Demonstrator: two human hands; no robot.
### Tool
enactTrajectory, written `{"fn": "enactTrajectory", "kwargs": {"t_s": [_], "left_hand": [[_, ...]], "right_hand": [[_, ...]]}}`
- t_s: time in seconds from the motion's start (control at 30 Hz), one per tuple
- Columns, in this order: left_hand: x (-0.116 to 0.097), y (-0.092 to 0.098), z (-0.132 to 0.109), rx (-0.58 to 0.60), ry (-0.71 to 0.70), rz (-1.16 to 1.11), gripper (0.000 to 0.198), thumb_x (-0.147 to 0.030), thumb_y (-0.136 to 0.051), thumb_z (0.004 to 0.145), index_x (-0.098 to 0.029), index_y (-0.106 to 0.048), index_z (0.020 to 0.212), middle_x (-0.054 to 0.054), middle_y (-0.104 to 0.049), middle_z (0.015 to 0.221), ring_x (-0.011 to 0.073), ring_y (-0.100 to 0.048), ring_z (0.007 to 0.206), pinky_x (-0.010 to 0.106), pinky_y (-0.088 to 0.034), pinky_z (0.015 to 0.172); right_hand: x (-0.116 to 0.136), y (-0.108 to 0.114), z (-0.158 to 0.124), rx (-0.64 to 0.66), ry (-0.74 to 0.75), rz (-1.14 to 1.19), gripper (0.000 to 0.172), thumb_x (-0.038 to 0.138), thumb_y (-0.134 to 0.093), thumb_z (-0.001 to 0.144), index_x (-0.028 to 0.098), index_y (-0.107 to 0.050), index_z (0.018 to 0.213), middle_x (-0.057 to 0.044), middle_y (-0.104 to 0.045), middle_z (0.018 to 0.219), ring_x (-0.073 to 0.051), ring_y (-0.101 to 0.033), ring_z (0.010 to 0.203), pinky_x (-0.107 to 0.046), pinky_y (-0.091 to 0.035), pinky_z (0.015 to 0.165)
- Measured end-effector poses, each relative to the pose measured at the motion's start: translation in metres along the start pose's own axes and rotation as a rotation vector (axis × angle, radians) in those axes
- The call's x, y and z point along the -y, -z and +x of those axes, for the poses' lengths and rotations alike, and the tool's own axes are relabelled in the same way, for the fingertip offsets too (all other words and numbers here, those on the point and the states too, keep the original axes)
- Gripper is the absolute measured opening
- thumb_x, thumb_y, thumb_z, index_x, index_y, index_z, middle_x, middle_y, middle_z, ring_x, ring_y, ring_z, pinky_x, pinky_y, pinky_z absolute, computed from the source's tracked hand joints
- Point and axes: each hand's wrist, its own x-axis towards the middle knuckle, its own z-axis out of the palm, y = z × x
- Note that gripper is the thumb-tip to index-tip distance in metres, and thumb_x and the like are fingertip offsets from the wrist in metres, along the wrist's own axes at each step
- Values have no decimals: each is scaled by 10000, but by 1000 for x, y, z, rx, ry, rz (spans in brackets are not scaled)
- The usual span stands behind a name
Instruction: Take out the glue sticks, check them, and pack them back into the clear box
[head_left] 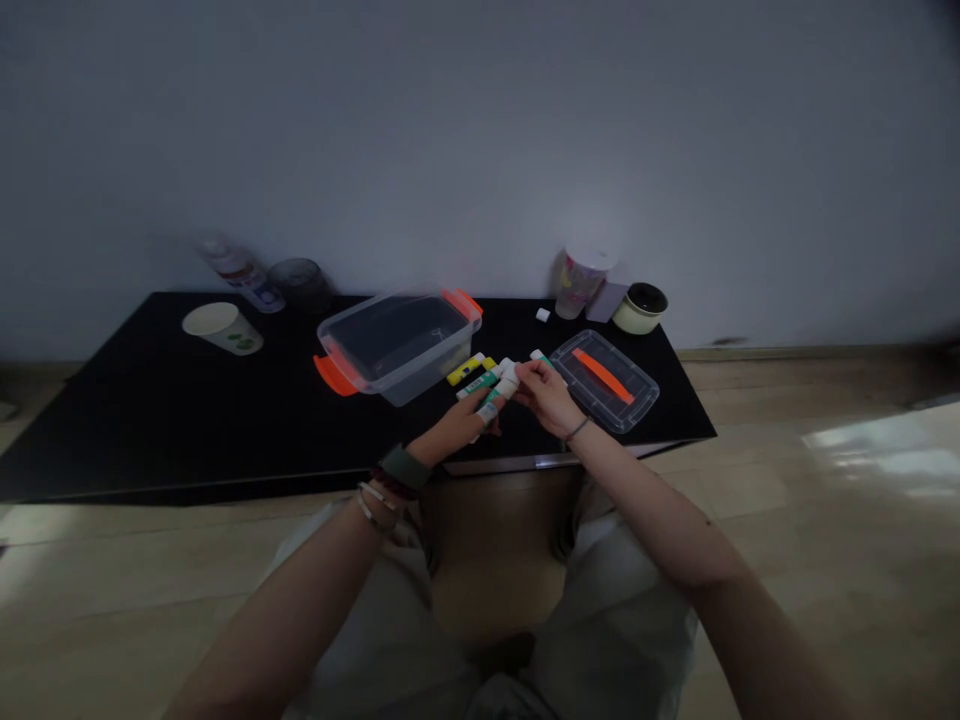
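Note:
My left hand point(454, 428) is closed around a green-and-white glue stick point(493, 404) above the front of the black table. Its white end points up and to the right. My right hand point(553, 400) pinches at that white cap point(510, 374). Just behind lie another green glue stick point(477, 386) and a yellow glue stick point(465, 370), with more partly hidden beside them. One more green stick with a white cap point(538, 356) shows past my right fingers.
Left of my hands stands an open clear box point(420, 372) with orange handles; its lid point(637, 403) lies right. A paper cup point(223, 330), bottle point(244, 275), dark jar point(300, 285), patterned cup point(581, 285), round tin point(639, 310) and small white piece point(542, 314) are on the table.

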Motion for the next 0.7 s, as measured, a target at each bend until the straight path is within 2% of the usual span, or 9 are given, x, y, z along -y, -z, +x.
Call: {"fn": "enactTrajectory", "kwargs": {"t_s": [0.13, 0.27, 0.43, 0.6, 0.7], "left_hand": [[-7, 1, 0, 28, 87, -24, 445, -582, -667, 815, -180, -582, 984, -34, -574, 629, 118, -586, 515, 234, -463, 504], [-13, 2, -2, 43, 153, -20, 535, -678, -620, 799, -178, -560, 979, -42, -565, 642, 99, -565, 475, 201, -411, 435], [-17, 1, -10, 140, 81, -60, 566, -700, -630, 788, -176, -546, 983, -36, -561, 658, 70, -502, 451, 192, -370, 417], [-20, -4, -17, 229, -18, -49, 533, -672, -640, 801, -182, -544, 987, -50, -525, 650, 59, -462, 468, 185, -348, 426], [-20, -6, -17, 246, -67, -21, 520, -671, -620, 817, -186, -528, 980, -60, -502, 639, 56, -438, 464, 183, -347, 425]], "right_hand": [[4, 0, -3, 118, 51, -109, 438, 470, -822, 666, 226, -611, 962, 22, -682, 863, -133, -651, 812, -286, -570, 755], [3, 1, -1, 193, 130, -279, 412, 485, -780, 704, 221, -621, 978, 8, -663, 866, -145, -633, 801, -268, -542, 707], [10, 2, -8, 207, 292, -544, 330, 546, -597, 860, 226, -520, 870, 33, -569, 733, -128, -560, 667, -245, -464, 608], [24, 2, -21, 195, 534, -966, 223, 409, -451, 974, 221, -493, 862, 43, -489, 670, -121, -483, 611, -244, -366, 602], [27, 0, -23, 201, 572, -1072, 215, 371, -404, 988, 228, -472, 842, 34, -479, 656, -133, -484, 604, -253, -342, 598]]}}
